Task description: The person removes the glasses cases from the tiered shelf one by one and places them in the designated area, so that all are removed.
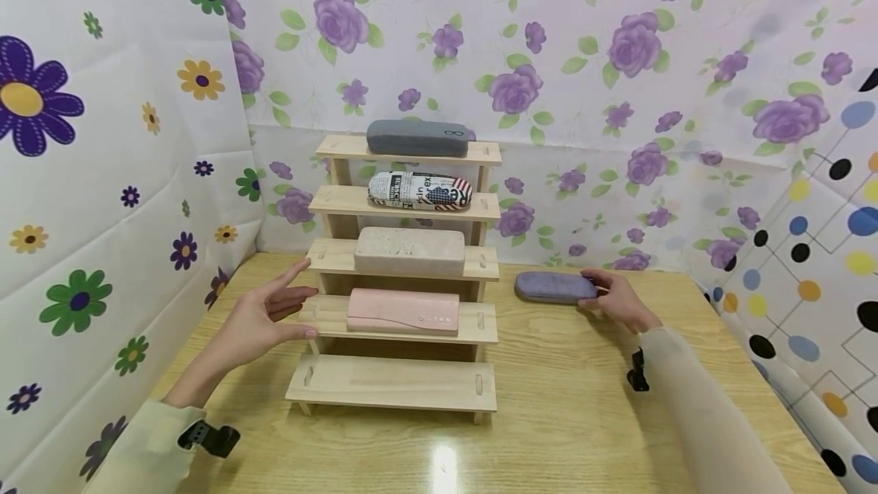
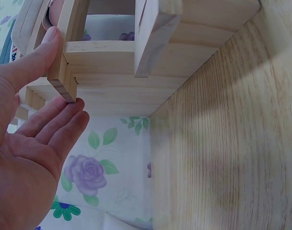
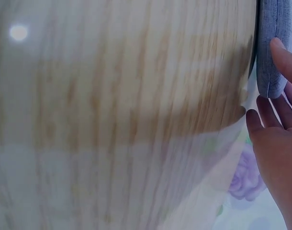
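Observation:
My left hand (image 1: 254, 319) is at the left side of a stepped wooden rack (image 1: 391, 381), fingers spread. In the left wrist view its thumb lies along one shelf's end (image 2: 64, 81) and its fingertips come right up to that end. On the tabletop right of the rack lies a greyish-purple glasses case (image 1: 552, 287). My right hand (image 1: 617, 299) holds this case by its right end, thumb on one side and fingers on the other. The right wrist view shows the case's fabric surface (image 3: 270, 52) and its seam.
From the top shelf down stand a grey-blue glasses case (image 1: 417, 138), a newsprint-patterned case (image 1: 420, 190), a cream case (image 1: 409, 251) and a pink flap case (image 1: 403, 311). The wooden table (image 1: 562, 418) meets flowered cloth (image 1: 439, 44) at the back; dotted cloth (image 1: 809, 326) hangs at right.

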The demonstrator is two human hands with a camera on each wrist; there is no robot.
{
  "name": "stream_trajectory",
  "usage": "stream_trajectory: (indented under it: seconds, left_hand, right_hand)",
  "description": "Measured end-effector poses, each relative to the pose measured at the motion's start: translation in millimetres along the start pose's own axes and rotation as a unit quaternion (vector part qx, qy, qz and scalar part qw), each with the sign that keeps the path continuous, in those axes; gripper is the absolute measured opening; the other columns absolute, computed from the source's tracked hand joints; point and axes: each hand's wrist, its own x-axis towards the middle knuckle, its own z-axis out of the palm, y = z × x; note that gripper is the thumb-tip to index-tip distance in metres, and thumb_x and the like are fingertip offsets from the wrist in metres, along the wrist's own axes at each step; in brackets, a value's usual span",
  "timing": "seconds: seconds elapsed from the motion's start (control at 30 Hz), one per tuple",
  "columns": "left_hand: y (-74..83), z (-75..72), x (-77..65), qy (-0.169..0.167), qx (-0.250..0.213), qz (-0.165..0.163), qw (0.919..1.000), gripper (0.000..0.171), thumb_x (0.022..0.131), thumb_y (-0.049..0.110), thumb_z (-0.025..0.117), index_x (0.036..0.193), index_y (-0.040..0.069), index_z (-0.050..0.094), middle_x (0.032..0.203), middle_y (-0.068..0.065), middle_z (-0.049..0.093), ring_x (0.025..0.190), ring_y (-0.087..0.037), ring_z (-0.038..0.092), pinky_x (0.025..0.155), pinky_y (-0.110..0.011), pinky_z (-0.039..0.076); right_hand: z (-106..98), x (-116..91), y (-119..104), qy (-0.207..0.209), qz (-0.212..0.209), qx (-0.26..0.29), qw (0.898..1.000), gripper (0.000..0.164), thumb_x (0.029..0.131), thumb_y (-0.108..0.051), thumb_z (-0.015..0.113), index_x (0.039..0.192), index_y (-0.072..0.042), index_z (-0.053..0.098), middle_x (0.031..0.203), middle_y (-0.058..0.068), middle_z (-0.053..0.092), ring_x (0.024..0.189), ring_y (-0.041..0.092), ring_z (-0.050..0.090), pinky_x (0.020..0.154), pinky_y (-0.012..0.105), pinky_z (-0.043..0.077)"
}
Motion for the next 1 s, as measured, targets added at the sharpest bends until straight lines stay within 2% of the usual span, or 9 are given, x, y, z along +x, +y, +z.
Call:
stream_trajectory:
  seconds: [0.23,0.33,0.53,0.8,1.0]
  left_hand:
    - [1.7,0.6,0.7,0.000,0.011,0.002,0.9999,0.107,0.082,0.010,0.093,0.168,0.026,0.032,0.139,-0.021,0.065,0.130,-0.037,0.061,0.105,-0.030,0.054]
    - [2.4,0.2,0.5,0.000,0.015,0.002,0.9999,0.107,0.082,0.010,0.093,0.168,0.027,0.032,0.139,-0.021,0.065,0.129,-0.037,0.062,0.105,-0.034,0.054]
    - [1.1,0.5,-0.1,0.000,0.012,0.004,0.9999,0.107,0.081,0.011,0.093,0.168,0.028,0.033,0.139,-0.021,0.065,0.128,-0.037,0.063,0.104,-0.034,0.055]
    - [-0.1,1.4,-1.2,-0.001,0.003,0.010,0.9999,0.107,0.081,0.011,0.093,0.168,0.028,0.032,0.139,-0.022,0.065,0.128,-0.038,0.062,0.103,-0.028,0.055]
    - [0.2,1.6,-0.9,0.002,0.008,0.014,0.9999,0.106,0.081,0.012,0.093,0.167,0.028,0.033,0.138,-0.022,0.066,0.127,-0.039,0.063,0.102,-0.029,0.056]
  right_hand:
    - [-7,-10,-3,0.012,-0.021,-0.046,0.999,0.075,0.098,-0.004,0.075,0.160,0.006,0.036,0.165,0.031,0.031,0.149,0.053,0.027,0.122,0.069,0.028]
    - [-8,-16,-9,0.020,-0.038,-0.066,0.997,0.073,0.098,-0.006,0.076,0.160,0.004,0.039,0.164,0.029,0.034,0.149,0.051,0.029,0.122,0.068,0.027]
    - [-7,-31,-22,0.025,-0.071,-0.083,0.994,0.072,0.096,-0.006,0.078,0.159,0.000,0.044,0.161,0.026,0.040,0.147,0.049,0.034,0.122,0.067,0.028]
    - [13,-55,-41,0.024,-0.124,-0.099,0.987,0.071,0.094,-0.006,0.081,0.156,0.002,0.047,0.155,0.025,0.047,0.140,0.048,0.043,0.120,0.069,0.031]
    - [33,-74,-56,0.026,-0.148,-0.109,0.983,0.072,0.094,-0.008,0.082,0.156,0.001,0.047,0.154,0.025,0.050,0.137,0.046,0.048,0.118,0.069,0.034]
